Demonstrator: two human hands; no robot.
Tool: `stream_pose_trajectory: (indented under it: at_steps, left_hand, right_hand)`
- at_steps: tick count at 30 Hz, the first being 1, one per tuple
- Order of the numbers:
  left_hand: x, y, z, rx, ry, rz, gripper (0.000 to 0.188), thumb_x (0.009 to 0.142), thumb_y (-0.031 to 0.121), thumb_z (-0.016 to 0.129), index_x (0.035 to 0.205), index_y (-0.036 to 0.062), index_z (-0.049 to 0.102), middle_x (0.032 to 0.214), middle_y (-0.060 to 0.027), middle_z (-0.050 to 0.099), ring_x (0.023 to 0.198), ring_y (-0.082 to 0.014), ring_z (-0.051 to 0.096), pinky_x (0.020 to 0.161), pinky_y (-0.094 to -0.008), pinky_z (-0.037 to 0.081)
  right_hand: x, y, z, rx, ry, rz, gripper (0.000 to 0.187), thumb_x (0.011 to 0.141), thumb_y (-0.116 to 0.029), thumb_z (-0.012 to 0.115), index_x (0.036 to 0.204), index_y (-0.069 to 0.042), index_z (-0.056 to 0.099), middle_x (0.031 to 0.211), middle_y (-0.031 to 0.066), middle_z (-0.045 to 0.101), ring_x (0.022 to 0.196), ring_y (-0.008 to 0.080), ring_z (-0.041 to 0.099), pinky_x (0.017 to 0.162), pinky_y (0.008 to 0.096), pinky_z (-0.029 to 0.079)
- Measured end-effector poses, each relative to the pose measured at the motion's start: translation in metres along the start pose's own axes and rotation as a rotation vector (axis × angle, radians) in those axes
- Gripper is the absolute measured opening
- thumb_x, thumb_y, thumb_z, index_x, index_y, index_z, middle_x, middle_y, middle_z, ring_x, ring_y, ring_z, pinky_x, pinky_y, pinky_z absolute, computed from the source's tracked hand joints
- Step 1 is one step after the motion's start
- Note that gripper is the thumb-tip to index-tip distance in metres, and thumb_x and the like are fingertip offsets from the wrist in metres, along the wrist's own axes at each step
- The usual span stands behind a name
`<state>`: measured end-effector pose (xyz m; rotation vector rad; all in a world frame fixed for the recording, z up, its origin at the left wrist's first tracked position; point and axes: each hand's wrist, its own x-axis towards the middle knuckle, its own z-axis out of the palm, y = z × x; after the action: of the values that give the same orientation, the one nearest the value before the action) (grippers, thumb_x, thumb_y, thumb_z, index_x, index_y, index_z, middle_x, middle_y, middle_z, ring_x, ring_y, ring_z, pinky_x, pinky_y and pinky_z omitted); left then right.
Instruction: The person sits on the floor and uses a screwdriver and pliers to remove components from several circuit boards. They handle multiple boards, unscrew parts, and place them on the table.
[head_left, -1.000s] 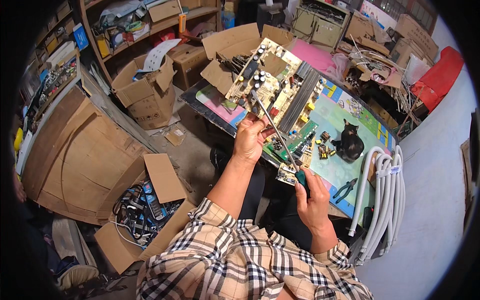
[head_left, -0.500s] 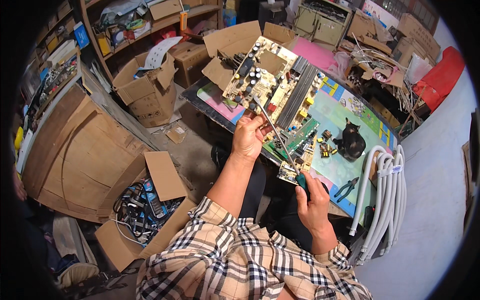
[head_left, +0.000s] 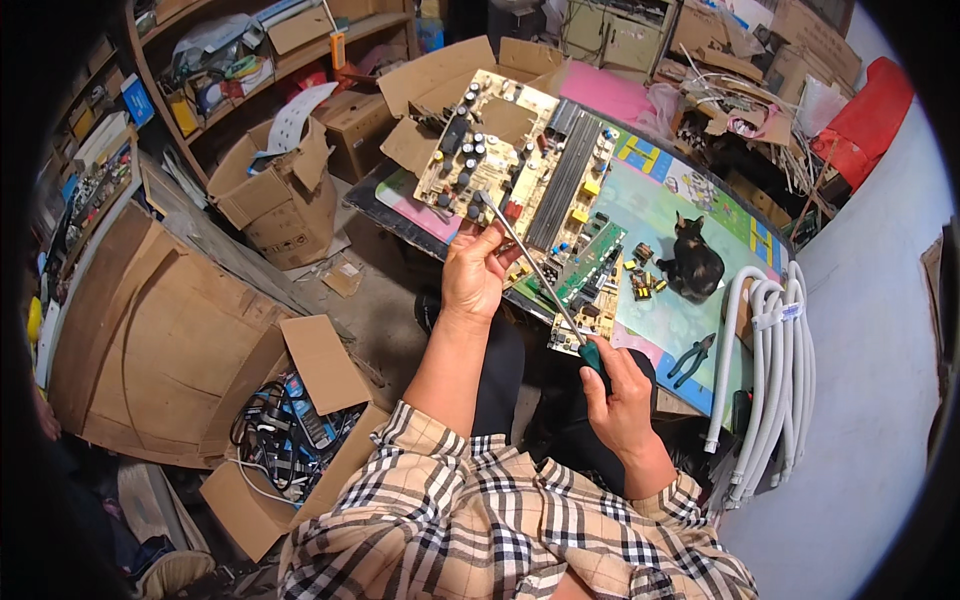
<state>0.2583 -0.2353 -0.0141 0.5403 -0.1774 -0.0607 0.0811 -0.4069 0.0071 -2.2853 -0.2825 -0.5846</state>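
My left hand (head_left: 476, 275) grips the near edge of a large tan circuit board (head_left: 528, 188), holding it tilted above the table. Black capacitors stand on it, and a long dark ribbed heatsink (head_left: 570, 178) runs along its right part. In my right hand (head_left: 620, 405) is a screwdriver with a green handle (head_left: 592, 354) and a long metal shaft (head_left: 540, 272). Its tip lies at the board among the components, near the left fingers; exact contact is hard to tell. Below the held board lie a green circuit board (head_left: 600, 255) and a smaller tan board (head_left: 590, 325).
On the table (head_left: 660, 325), a dark cat (head_left: 692, 262) sits beside small yellow-and-black components (head_left: 645, 285). Pliers (head_left: 692, 360) lie nearer me. Grey hoses (head_left: 775, 385) hang at the right edge. An open carton of cables (head_left: 325, 365) stands left, with more cartons (head_left: 285, 215) behind.
The whole scene sits slightly further left and the far part higher in view, as the head turned a little. Both hands keep their hold on the board and screwdriver.
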Motion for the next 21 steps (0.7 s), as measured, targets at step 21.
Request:
stream_pose_trajectory:
  at_steps: [21]
  left_hand:
    - [0.010, -0.006, -0.014, -0.013, -0.011, -0.049, 0.030, 0.091, 0.001, 0.054, 0.120, 0.0089, 0.054, 0.105, -0.0061, 0.065, 0.090, -0.0194, 0.066, 0.079, -0.0383, 0.057]
  right_hand:
    - [0.000, 0.011, 0.005, -0.001, 0.025, 0.004, 0.039, 0.082, -0.005, 0.066, 0.120, 0.000, 0.057, 0.079, 0.0154, 0.055, 0.064, 0.0335, 0.058, 0.056, 0.0379, 0.048]
